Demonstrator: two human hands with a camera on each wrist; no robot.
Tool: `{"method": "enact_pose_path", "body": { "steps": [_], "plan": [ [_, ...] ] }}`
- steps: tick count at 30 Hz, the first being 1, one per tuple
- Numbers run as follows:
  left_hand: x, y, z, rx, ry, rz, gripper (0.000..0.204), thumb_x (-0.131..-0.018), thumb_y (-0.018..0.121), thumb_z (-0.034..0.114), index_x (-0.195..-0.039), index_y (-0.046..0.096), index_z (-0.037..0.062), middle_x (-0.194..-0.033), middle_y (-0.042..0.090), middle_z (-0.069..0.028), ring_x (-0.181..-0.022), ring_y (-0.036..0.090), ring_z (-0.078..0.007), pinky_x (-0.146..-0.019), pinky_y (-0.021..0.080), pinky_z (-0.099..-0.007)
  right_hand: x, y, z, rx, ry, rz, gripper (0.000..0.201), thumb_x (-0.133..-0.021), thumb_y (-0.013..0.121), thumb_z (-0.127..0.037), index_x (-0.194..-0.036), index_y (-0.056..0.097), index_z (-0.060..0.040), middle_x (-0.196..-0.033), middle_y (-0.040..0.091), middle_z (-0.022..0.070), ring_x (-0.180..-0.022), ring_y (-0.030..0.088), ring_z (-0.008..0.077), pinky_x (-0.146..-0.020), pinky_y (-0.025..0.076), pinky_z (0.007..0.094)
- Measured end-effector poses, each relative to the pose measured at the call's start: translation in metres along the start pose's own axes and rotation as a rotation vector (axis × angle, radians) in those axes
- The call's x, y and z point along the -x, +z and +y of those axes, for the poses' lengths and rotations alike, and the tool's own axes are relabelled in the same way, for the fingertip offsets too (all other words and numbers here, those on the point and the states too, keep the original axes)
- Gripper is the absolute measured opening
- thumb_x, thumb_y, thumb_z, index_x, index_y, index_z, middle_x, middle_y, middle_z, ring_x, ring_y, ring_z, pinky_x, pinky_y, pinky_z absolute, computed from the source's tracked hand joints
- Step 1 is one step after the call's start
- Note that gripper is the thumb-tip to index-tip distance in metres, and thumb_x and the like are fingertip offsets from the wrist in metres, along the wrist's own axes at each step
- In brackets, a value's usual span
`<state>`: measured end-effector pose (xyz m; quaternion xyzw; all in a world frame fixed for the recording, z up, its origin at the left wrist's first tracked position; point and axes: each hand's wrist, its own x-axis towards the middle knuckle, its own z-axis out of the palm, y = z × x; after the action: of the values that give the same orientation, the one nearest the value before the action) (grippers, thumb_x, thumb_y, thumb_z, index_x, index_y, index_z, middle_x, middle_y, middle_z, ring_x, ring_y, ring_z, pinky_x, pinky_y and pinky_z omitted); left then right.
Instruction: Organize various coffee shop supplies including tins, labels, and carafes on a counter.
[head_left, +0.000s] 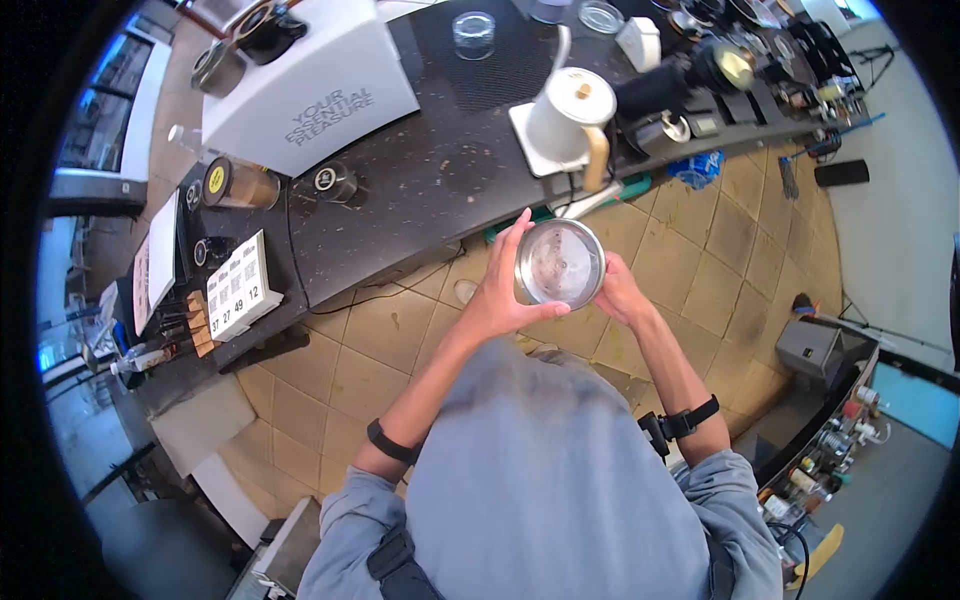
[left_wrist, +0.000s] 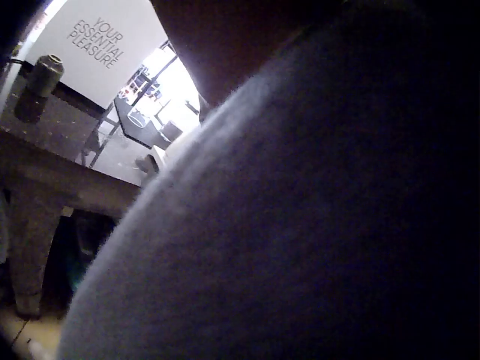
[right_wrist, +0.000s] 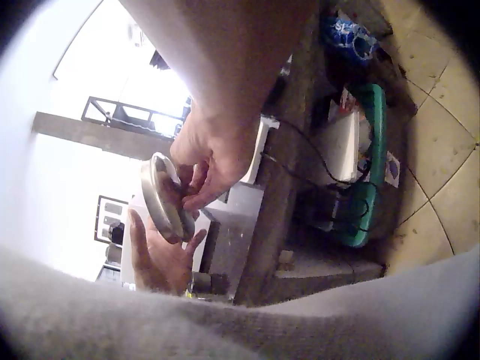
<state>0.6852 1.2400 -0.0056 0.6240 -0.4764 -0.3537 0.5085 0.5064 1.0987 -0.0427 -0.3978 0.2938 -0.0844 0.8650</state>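
Note:
A round, shallow metal dish (head_left: 561,264) with a shiny rim and a pale, brown-speckled face is held in front of the body. My left hand (head_left: 498,295) grips its left side, with the thumb along the lower rim. At the opposite side my right hand (head_left: 622,292) holds the edge, its fingers partly hidden behind the dish. The right wrist view has the metal dish (right_wrist: 163,196) tilted on edge, the right hand (right_wrist: 214,161) with bent fingers at it and the left hand (right_wrist: 165,259) below. Grey cloth fills most of the left wrist view, hiding both hands.
A dark counter (head_left: 430,185) runs beyond the hands, bearing a white kettle (head_left: 572,115), a glass (head_left: 473,36), a large white box (head_left: 320,105), a jar (head_left: 240,185) and a number calendar (head_left: 240,290). Below the counter stands a green-rimmed bin (right_wrist: 369,202) on the tiled floor.

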Motion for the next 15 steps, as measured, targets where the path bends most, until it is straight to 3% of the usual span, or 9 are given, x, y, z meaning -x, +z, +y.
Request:
{"method": "enact_pose_path", "body": {
  "steps": [6,8,13,15],
  "plan": [
    [0.005,0.111,0.046,-0.121,0.168,-0.114,0.121,-0.060,0.088,0.042,-0.152,0.018,0.0083,-0.142,0.037,-0.0175,-0.134,0.037,-0.0316,-0.109,0.032,-0.0448,0.107,-0.075,0.015,-0.057,-0.185,0.069,0.035,-0.094,0.060,-0.012,-0.126,0.054,0.0011,-0.123,0.061,0.0087,-0.111,0.060,0.0161,-0.096,0.050,0.0347],
    [0.008,0.151,0.068,-0.069,0.144,-0.202,0.115,-0.062,0.087,0.038,-0.152,0.022,0.0088,-0.143,0.037,-0.0150,-0.133,0.038,-0.0302,-0.107,0.034,-0.0433,0.154,-0.098,0.013,-0.064,-0.247,0.091,0.036,-0.095,0.060,-0.013,-0.127,0.054,0.0008,-0.124,0.061,0.0087,-0.112,0.060,0.0163,-0.096,0.050,0.0350],
    [0.012,0.244,0.109,-0.065,0.238,-0.405,0.089,-0.077,0.075,0.033,-0.150,0.029,0.0116,-0.145,0.035,-0.0115,-0.135,0.036,-0.0259,-0.105,0.035,-0.0406,0.258,-0.147,0.015,-0.173,-0.450,0.186,0.038,-0.095,0.059,-0.015,-0.129,0.052,0.0012,-0.126,0.060,0.0098,-0.115,0.059,0.0175,-0.096,0.050,0.0358],
    [0.012,0.277,0.118,-0.044,0.277,-0.465,0.087,-0.078,0.075,0.031,-0.149,0.030,0.0100,-0.144,0.035,-0.0124,-0.133,0.038,-0.0262,-0.104,0.036,-0.0401,0.292,-0.161,0.017,-0.212,-0.484,0.277,0.037,-0.095,0.059,-0.016,-0.128,0.053,0.0011,-0.125,0.060,0.0098,-0.113,0.059,0.0174,-0.096,0.051,0.0357]
  ]
}}
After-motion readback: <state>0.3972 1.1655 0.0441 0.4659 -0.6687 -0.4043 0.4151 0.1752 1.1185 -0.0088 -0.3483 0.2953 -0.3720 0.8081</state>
